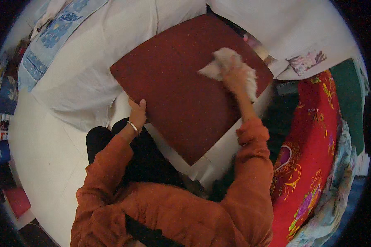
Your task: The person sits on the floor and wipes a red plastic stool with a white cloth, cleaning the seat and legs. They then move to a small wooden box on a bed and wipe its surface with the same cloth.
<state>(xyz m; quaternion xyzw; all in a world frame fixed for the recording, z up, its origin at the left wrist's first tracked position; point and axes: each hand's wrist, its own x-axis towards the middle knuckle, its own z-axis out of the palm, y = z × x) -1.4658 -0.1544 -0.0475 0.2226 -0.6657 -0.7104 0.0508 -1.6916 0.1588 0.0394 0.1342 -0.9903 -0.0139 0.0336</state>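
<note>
A large, flat reddish-brown board [177, 86], perhaps a tabletop, is in front of me with one corner pointing toward me. My left hand [138, 113] grips its left edge, thumb on the upper face and the other fingers hidden underneath. On the right half of the board, my right hand [235, 78] presses a crumpled white cloth [211, 70] against the surface. Motion blurs that hand slightly, but its fingers are bent over the cloth. Part of the cloth trails along the right wrist.
White draped fabric [132, 37] lies beyond the board at the left, with a blue patterned cloth [49, 45] over it. Red floral fabric [305, 152] runs down my right side, beside dark green material [350, 99]. Pale floor [49, 152] extends at the left.
</note>
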